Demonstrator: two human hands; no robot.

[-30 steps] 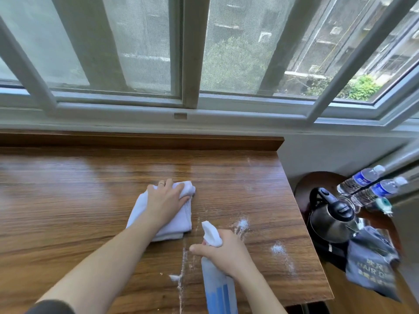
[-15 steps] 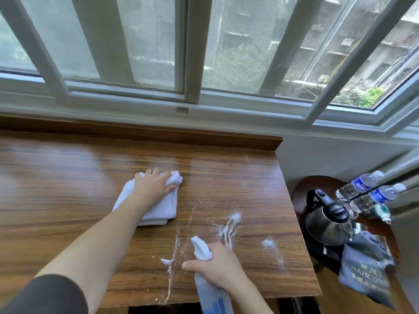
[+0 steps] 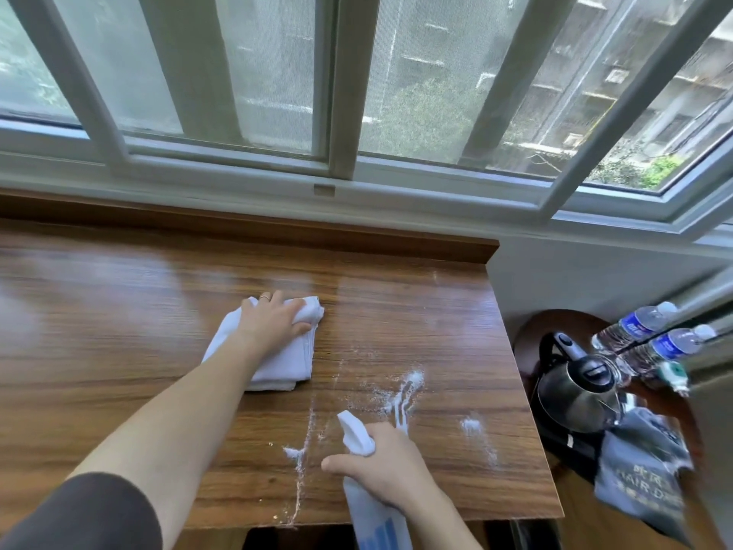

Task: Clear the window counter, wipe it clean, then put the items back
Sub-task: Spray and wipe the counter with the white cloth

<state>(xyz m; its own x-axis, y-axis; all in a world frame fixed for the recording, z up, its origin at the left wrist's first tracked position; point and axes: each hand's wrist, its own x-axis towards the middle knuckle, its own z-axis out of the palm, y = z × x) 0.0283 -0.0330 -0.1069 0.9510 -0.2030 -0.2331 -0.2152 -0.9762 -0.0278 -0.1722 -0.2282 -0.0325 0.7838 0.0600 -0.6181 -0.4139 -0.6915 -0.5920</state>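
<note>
The wooden window counter (image 3: pixel 99 351) runs under the window. My left hand (image 3: pixel 273 321) presses flat on a folded white cloth (image 3: pixel 285 365) near the counter's middle. My right hand (image 3: pixel 386 468) grips the neck of a white and blue spray bottle (image 3: pixel 377 518) at the front edge, nozzle pointing away. White foam streaks and spots (image 3: pixel 404 391) lie on the wood between the bottle and the cloth, and to the right.
A round dark side table (image 3: pixel 531 331) stands right of the counter, lower down. On it are a steel kettle (image 3: pixel 575 391), two water bottles (image 3: pixel 638 327), a small green-white object (image 3: pixel 672 375) and a grey hair dryer bag (image 3: pixel 638 474). A raised wooden ledge (image 3: pixel 277 228) backs the counter.
My left hand has slid the cloth a little to the left and away from the foam. The right hand with the bottle has drawn back toward the front edge.
</note>
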